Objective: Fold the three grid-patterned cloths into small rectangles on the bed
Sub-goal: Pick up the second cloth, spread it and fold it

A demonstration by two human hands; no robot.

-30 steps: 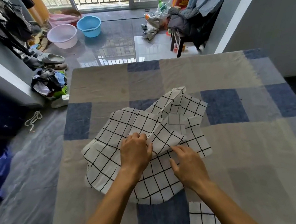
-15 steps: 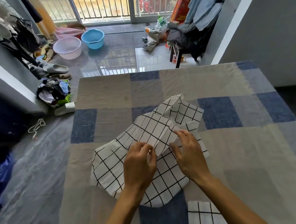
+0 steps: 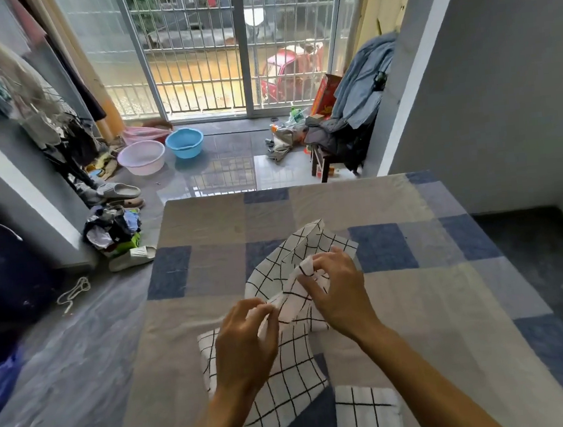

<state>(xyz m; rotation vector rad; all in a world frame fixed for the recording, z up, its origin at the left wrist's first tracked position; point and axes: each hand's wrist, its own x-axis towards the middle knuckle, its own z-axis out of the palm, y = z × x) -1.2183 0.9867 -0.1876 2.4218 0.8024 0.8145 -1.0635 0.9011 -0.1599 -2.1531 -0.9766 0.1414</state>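
We see a white grid cloth (image 3: 289, 384) lying crumpled near the middle of the bed (image 3: 210, 278), on a cover of beige, grey and blue squares. Both hands are on it.

The left hand (image 3: 248, 347) has its fingers curled, with thumb and fingertips closed together on a raised edge near the cloth's middle. The right hand (image 3: 339, 290), just beyond it and to the right, pinches another fold of the same cloth between thumb and curled fingers and holds it a little off the bed. The stretch of cloth between the 2 hands is bunched. The near part lies flat beneath the left wrist, and the far part stands up in a peak past the right hand. We cannot tell whether this heap is 1 cloth or 2.

A folded cloth (image 3: 365, 415) with the same grid lies as a small rectangle at the near edge of the view, between the 2 forearms and just beside the loose cloth's near corner.

On the floor beyond the bed, a pink basin (image 3: 141, 157) and a blue basin (image 3: 184, 142) stand side by side before a barred glass door (image 3: 195, 49). A pile of clothes (image 3: 113, 227) lies by the left wall, and a chair (image 3: 333, 160) heaped with garments stands on the right.
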